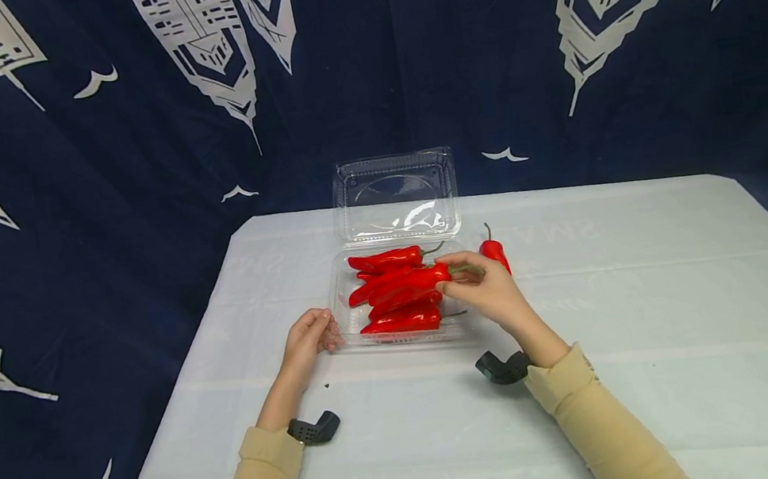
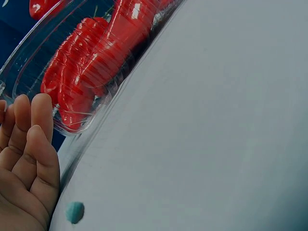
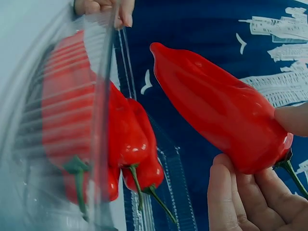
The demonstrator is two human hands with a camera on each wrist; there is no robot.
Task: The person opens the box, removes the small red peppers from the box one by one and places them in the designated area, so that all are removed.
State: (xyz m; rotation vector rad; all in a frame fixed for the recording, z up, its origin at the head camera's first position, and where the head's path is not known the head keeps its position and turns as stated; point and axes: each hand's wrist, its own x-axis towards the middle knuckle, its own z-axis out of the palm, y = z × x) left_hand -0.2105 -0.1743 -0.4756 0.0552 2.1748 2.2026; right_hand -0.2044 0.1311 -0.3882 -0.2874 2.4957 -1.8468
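Observation:
In the head view my right hand [image 1: 489, 290] pinches a red pepper [image 3: 221, 110] by its stem end, thumb on one side and fingers on the other. The pepper is held above a clear plastic box [image 1: 341, 277], its tip pointing left. Several more red peppers [image 1: 404, 319] lie side by side in the box, stems to the right. At the box's left end is my left hand [image 1: 309, 335], its relaxed fingers [image 2: 42, 108] right at the wall. The right wrist view shows stems [image 3: 79, 187] through the ribbed side.
The box's clear hinged lid [image 1: 417, 215] stands raised at the back. Another red pepper [image 1: 493, 251] lies on the white table [image 1: 655, 334] just right of the box. A dark blue printed cloth [image 1: 477, 60] hangs behind.

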